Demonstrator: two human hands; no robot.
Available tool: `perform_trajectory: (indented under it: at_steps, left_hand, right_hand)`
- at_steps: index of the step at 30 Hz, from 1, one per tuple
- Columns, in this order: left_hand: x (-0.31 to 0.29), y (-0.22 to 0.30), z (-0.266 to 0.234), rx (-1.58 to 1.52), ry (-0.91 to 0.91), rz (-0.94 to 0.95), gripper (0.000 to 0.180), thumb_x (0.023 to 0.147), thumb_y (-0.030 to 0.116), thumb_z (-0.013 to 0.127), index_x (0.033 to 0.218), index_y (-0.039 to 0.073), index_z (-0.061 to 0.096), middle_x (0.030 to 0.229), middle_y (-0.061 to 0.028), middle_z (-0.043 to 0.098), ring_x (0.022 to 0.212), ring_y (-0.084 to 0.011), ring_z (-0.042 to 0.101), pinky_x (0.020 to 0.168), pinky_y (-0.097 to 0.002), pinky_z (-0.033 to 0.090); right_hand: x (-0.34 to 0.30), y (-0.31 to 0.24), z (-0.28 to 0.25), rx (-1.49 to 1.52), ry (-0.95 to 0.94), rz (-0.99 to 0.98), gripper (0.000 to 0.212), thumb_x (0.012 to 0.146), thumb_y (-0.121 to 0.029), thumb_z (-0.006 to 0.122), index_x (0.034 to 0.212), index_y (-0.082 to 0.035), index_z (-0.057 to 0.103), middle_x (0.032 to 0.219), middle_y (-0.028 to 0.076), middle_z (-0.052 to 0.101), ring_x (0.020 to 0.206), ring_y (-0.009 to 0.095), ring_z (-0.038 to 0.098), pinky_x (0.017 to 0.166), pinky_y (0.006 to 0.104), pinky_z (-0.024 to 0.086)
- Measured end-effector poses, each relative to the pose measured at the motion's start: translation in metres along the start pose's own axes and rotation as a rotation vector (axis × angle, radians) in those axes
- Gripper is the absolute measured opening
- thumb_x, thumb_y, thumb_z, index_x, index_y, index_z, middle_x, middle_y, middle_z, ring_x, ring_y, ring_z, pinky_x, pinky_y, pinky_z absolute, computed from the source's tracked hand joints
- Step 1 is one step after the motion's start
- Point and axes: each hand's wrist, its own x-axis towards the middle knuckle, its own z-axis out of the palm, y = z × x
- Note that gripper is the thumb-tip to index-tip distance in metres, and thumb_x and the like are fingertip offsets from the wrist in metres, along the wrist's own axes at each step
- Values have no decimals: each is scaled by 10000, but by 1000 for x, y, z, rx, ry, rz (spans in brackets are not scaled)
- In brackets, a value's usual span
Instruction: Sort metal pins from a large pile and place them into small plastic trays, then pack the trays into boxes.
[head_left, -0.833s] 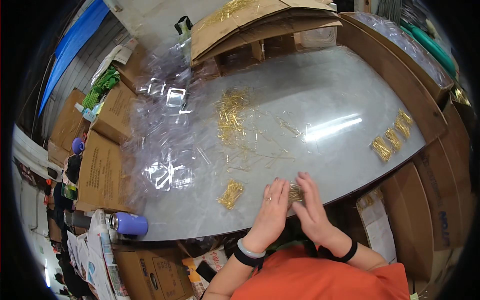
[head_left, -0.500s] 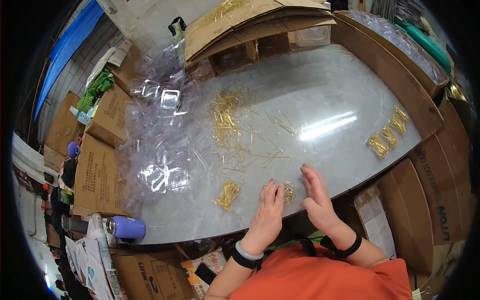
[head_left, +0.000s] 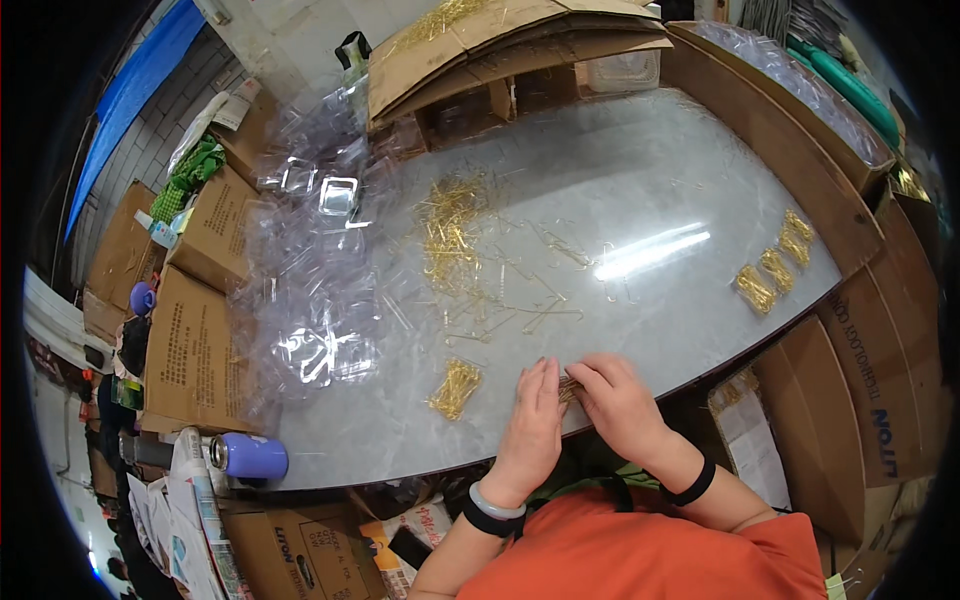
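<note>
Hook bundle: at table edge, between left hand and right hand
Clear plastic: heaped beside cardboard boxes
Grip: left flat, unclosed; right curled, can't tell
Hidden: bundle, mostly

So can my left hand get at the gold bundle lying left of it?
Probably yes: nothing visible stands between the left hand and that gold bundle on the grey tabletop, though it's busy at another bundle.

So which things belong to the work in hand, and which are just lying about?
In the work, it seems:
left hand, right hand
gold bundle between them
loose gold wires
other gold bundles

Probably just lying about:
purple bottle
green cloth
papers
</note>
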Motion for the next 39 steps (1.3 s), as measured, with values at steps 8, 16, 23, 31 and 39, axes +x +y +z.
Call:
perform_trajectory:
  at_steps: [8, 16, 23, 31, 39]
  left_hand:
    - [0, 5, 7, 126, 13, 12, 596, 920, -27, 504, 1487, -99, 332, 1433, -308, 422, 1363, -487, 414, 1183, -566, 320]
    - [-2, 3, 3, -27, 4, -56, 684, 935, -78, 503, 1550, -96, 206, 1443, -352, 399, 1317, -513, 456, 1144, -501, 392]
    - [-6, -1, 3, -36, -17, -11, 675, 970, -37, 456, 1567, -88, 146, 1548, -344, 282, 1413, -512, 337, 1200, -522, 300]
    - [-71, 9, -53, -316, 513, -646, 255, 1046, 83, 550, 1215, -100, 601, 997, -176, 665, 784, -196, 692, 682, -310, 600]
    - [-48, -38, -98, -699, 348, -967, 308, 1026, 149, 599, 1202, -103, 576, 897, -152, 629, 642, -189, 669, 555, -285, 585]
  right_hand:
    - [6, -11, 5, 178, -13, 83, 462, 881, 24, 607, 1334, 41, 520, 1376, 286, 493, 1232, 466, 522, 1057, 476, 454]
    - [7, -8, -4, 238, -119, -3, 566, 868, 73, 550, 1423, 74, 436, 1461, 268, 461, 1369, 445, 444, 1154, 470, 389]
    - [2, -4, 6, -129, -122, -206, 430, 855, -45, 597, 1280, 21, 605, 1360, 168, 596, 1315, 346, 545, 1137, 469, 427]
    - [1, -5, 9, -101, -38, -188, 366, 821, -1, 616, 1184, -11, 662, 1267, 127, 660, 1237, 322, 613, 1094, 465, 476]
    - [2, -8, 11, -138, -31, -217, 357, 802, 27, 640, 1155, -20, 659, 1252, 133, 665, 1221, 334, 622, 1073, 480, 493]
